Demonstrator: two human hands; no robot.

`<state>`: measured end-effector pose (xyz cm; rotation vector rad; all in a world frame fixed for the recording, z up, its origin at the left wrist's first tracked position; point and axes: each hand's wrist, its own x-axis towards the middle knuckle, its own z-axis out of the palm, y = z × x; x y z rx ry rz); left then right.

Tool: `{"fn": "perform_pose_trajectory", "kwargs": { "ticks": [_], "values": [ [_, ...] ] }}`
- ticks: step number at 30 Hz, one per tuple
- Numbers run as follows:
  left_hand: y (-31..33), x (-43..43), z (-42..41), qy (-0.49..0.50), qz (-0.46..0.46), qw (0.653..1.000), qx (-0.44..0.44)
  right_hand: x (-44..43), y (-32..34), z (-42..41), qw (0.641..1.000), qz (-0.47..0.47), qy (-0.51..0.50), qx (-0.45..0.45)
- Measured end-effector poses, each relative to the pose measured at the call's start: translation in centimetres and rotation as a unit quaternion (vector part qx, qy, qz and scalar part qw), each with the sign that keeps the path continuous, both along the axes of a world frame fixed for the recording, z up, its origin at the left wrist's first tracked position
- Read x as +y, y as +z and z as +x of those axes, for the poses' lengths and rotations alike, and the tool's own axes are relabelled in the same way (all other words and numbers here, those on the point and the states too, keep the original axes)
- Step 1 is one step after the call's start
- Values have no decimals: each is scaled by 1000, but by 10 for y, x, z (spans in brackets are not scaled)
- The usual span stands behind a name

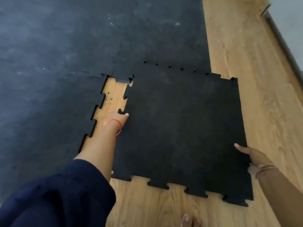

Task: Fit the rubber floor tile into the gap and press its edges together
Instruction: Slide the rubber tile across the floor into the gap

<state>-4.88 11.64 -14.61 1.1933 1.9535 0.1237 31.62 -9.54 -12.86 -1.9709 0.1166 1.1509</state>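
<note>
A loose black rubber floor tile (183, 128) with jigsaw edges lies skewed on the wooden floor. Its far edge overlaps the laid black tiles (65, 54). A narrow wedge of bare wood, the gap (113, 97), shows between its left edge and the toothed edge of the laid tiles. My left hand (118, 118) grips the tile's left edge, fingers tucked under it, thumb on top. My right hand (252, 158) holds the tile's right edge near its front corner, thumb on the top face.
Black crumbs lie scattered on the bare wood in the gap. Wooden floor (246, 46) runs to the right up to a metal rail (283, 41) along a pale wall. A bare foot (188, 221) shows at the bottom edge.
</note>
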Motion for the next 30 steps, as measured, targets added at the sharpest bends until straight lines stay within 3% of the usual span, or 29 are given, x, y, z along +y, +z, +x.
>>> {"fn": "perform_pose_trajectory", "kwargs": {
  "ticks": [3, 9, 11, 14, 18, 21, 24, 30],
  "values": [
    [15, 7, -11, -4, 29, 1000, -12, -9, 2, -13, 998, 15, -25, 54],
    [29, -13, -52, 96, 206, 973, -28, -15, 0, -51, 995, 46, -19, 82],
    [19, -31, -79, 114, 192, 975, 11, -15, -1, -62, 996, 46, 14, 72],
    [1, -54, -108, 109, 94, 988, 62, -14, -5, -74, 993, 43, 90, 58],
    [-7, -53, -121, 110, 50, 992, 29, -7, -16, -72, 992, 13, 120, 29],
    [-9, -55, -128, 127, 65, 989, -34, -3, -22, -71, 994, -17, 107, 16],
    [-15, -65, -130, 157, 130, 979, -31, -9, -31, -74, 993, -37, 107, 14],
    [-20, -67, -134, 115, 142, 983, 22, -7, -40, -95, 955, -184, 162, -164]
  ]
}}
